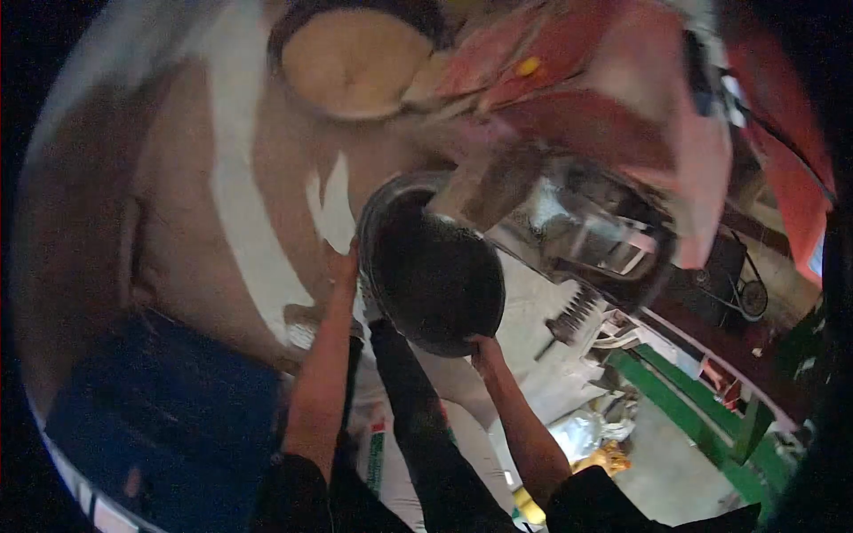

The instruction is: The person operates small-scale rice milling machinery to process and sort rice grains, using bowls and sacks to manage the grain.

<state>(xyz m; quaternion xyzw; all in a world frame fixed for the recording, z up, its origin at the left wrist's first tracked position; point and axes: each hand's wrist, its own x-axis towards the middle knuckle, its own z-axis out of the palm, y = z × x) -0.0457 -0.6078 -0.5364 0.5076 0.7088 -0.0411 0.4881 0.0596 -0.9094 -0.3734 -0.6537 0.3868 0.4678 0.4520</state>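
Note:
A large round black basin (435,275) is held tilted in front of me, its dark inside facing up toward me. My left hand (344,264) grips the rim on its left side. At the lower right edge, the fingers of my right hand (481,350) are closed round the rim. A brownish chute-like part (489,182) of a machine overlaps the basin's upper edge. The inside of the basin is too dark to show any contents.
A red machine (577,133) stands at upper right. Beyond the basin sits a round tub of tan material (355,62). A ribbed, coil-like piece (577,315) lies right of the basin, near a green frame (684,400). A dark blue surface (160,417) fills the lower left.

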